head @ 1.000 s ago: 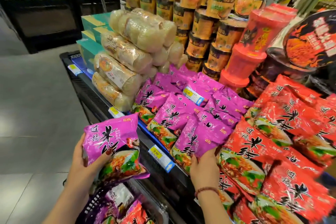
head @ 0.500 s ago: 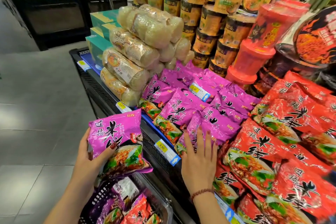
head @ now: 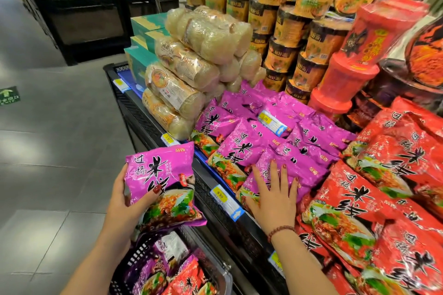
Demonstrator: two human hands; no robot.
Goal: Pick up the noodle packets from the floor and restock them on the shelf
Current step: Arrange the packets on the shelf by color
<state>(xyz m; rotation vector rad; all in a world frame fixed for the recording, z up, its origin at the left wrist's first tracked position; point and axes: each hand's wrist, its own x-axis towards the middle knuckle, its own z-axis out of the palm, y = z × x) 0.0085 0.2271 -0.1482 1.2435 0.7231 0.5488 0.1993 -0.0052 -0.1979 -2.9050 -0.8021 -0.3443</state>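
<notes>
Head view shows my right hand (head: 275, 196) lying flat, fingers spread, on the front purple packet (head: 302, 165) of the shelf pile. A second ago that hand was curled round this packet's lower edge, setting it in; now the grip is gone and the palm only presses it down among the other purple packets (head: 244, 148), just beside the red packets (head: 364, 201). I take that packet as stocked.

My left hand (head: 119, 199) still grips the next noodle packet (head: 163, 182), thumb across its face and fingers behind, holding it upright in front of the shelf (head: 136, 115) and above the basket (head: 130, 263). It has barely moved over the last second.

The basket below holds more purple and red packets, so the job looks far from finished. The held packet should go next onto the purple pile, once my right hand lifts off.
</notes>
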